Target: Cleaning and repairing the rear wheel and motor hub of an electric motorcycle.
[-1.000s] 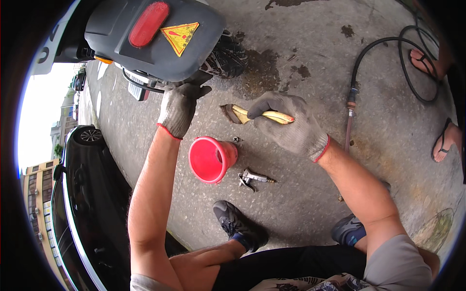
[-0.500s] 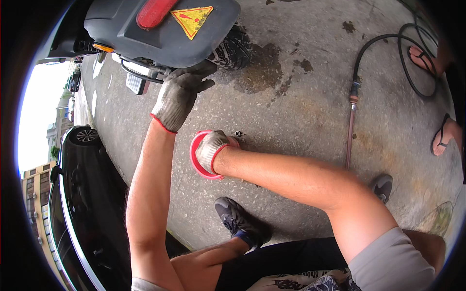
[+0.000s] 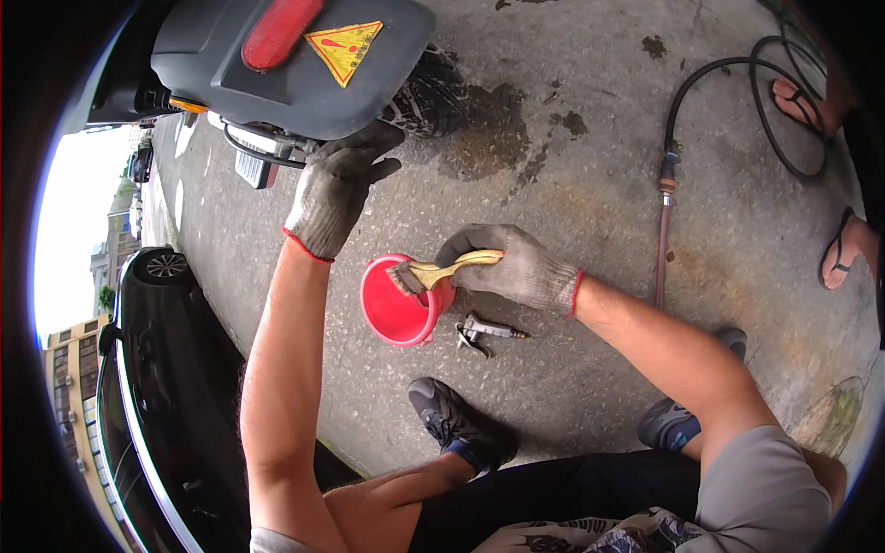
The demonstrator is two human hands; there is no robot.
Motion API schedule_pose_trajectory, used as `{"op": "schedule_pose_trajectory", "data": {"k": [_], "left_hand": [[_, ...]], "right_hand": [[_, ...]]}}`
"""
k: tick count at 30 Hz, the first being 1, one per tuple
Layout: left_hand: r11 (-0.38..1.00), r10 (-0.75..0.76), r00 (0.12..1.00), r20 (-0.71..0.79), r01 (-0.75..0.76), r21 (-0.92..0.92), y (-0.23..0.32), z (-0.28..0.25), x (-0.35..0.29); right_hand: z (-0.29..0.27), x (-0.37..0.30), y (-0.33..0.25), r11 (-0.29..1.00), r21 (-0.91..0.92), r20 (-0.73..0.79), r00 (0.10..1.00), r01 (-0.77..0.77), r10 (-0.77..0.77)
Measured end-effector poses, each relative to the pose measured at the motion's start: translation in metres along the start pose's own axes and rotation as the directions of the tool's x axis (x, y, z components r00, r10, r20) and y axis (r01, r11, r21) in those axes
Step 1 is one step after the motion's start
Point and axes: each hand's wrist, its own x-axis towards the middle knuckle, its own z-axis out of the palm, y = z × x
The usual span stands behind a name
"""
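Note:
In a grey work glove with a red cuff, my right hand (image 3: 516, 267) grips a paint-type brush (image 3: 452, 270) by its yellow handle. The brush's dark bristles hang over the near rim of a red bucket (image 3: 398, 309) on the ground. My left hand (image 3: 339, 189), gloved alike, reaches up to the lower edge of a vehicle's grey rear fender (image 3: 304, 83), beside the tyre (image 3: 426, 97). Its fingers are stretched out with the thumb apart; whether they press on the fender or tyre cannot be made out. An air blow gun (image 3: 489, 332) lies right of the bucket.
A black hose (image 3: 701, 78) loops at the right, ending in a metal-tipped wand (image 3: 662, 230). Beyond it stand another person's feet in sandals (image 3: 843, 253). A black car (image 3: 175, 387) is parked at the left. Dark wet stains (image 3: 489, 129) mark the concrete near the tyre.
My right hand has come out of the bucket with the brush and moved right, uncovering the bucket's inside and the blow gun. My left hand keeps its place by the fender.

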Motion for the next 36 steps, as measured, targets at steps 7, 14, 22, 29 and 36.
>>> {"op": "schedule_pose_trajectory", "data": {"k": [7, 14, 22, 29, 36], "left_hand": [[0.999, 0.025, 1.0, 0.002, -0.025, 0.021, -0.002, -0.002, 0.002], [1.0, 0.007, 1.0, -0.005, -0.007, -0.025, -0.004, -0.002, 0.005], [0.999, 0.038, 0.999, -0.001, -0.038, 0.013, -0.006, -0.005, 0.004], [0.997, 0.057, 0.998, -0.029, -0.056, 0.052, -0.01, 0.007, 0.004], [0.993, 0.016, 0.995, -0.101, -0.005, 0.114, -0.022, 0.017, 0.006]], "right_hand": [[-0.04, -0.023, -0.026, 0.963, 0.188, -0.392, 0.914, 0.191, -0.105], [-0.044, -0.028, -0.041, 0.958, 0.076, -0.481, 0.852, 0.275, -0.207], [-0.031, -0.018, -0.063, 0.819, 0.07, -0.535, 0.714, 0.57, -0.452], [-0.068, -0.003, 0.012, 0.938, 0.271, -0.73, 0.681, 0.215, 0.055], [-0.074, 0.013, -0.016, 0.807, 0.439, -0.687, 0.726, 0.395, 0.019]]}}
